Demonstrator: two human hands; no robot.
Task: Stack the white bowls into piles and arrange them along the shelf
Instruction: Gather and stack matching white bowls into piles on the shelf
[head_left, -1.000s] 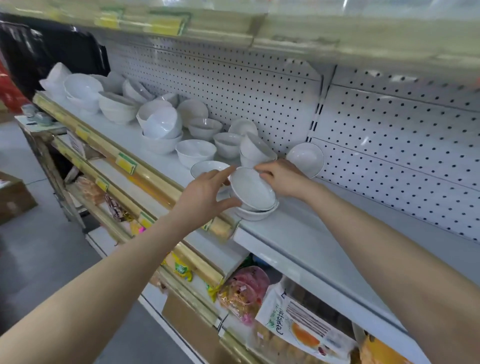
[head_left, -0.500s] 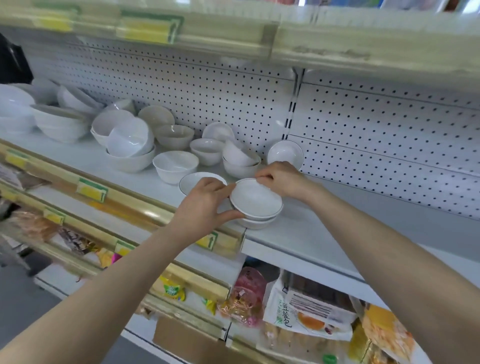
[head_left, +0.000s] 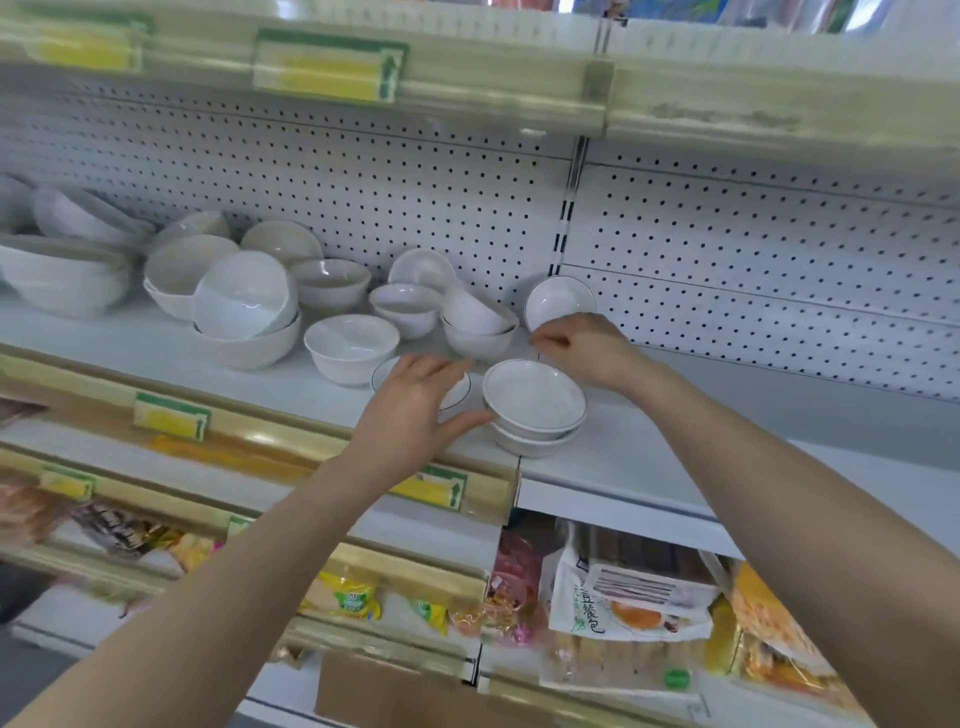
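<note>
Glossy round white bowls (head_left: 244, 296) crowd the smooth shelf (head_left: 649, 452) at centre left. The left hand (head_left: 410, 415), fingers straight and spread, touches with its thumb a two-bowl pile (head_left: 535, 402) at centre. The right hand (head_left: 587, 348) curls behind; whether it grips, I cannot tell.

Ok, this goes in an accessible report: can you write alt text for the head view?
A stack of two white bowls sits near the front of a white shelf; the left hand, fingers straight, touches its side, and the right hand hovers just behind it. Loose bowls crowd the shelf to the left.
</note>
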